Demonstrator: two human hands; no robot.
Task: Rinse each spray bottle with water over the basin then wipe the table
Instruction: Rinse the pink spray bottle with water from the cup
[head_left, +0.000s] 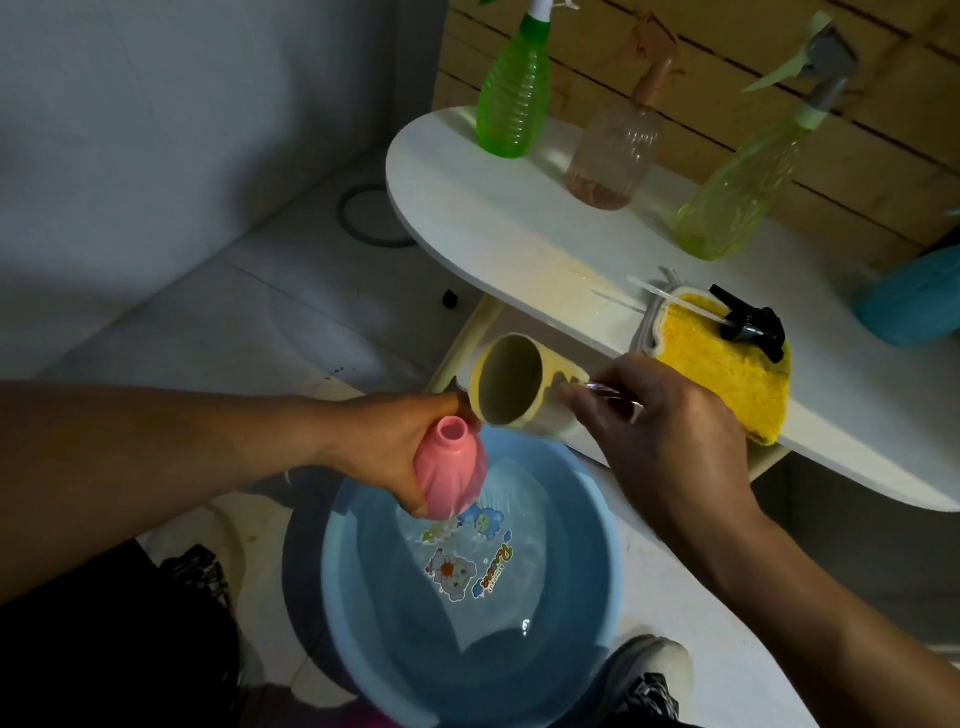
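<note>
Blue basin (363, 597) on the floor holds clear water; cartoon stickers on its bottom, lettering unreadable. White worktop (467, 208) carries three capped spray bottles: green (511, 98), pink-tinted (613, 156) with reddish residue, yellow-green (737, 192). A black spray head (750, 325) lies on a yellow cloth (722, 374). Left hand (384, 441) grips an uncapped pink bottle (449, 475) above the basin. Right hand (660, 415) holds a tilted cream cup (514, 382) by the handle, rim beside the bottle's mouth.

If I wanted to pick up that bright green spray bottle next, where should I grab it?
Probably round the ribbed belly of the green spray bottle, coming from its open front. It stands upright on the table, and the ribs give grip, while the trigger top is narrow.
</note>
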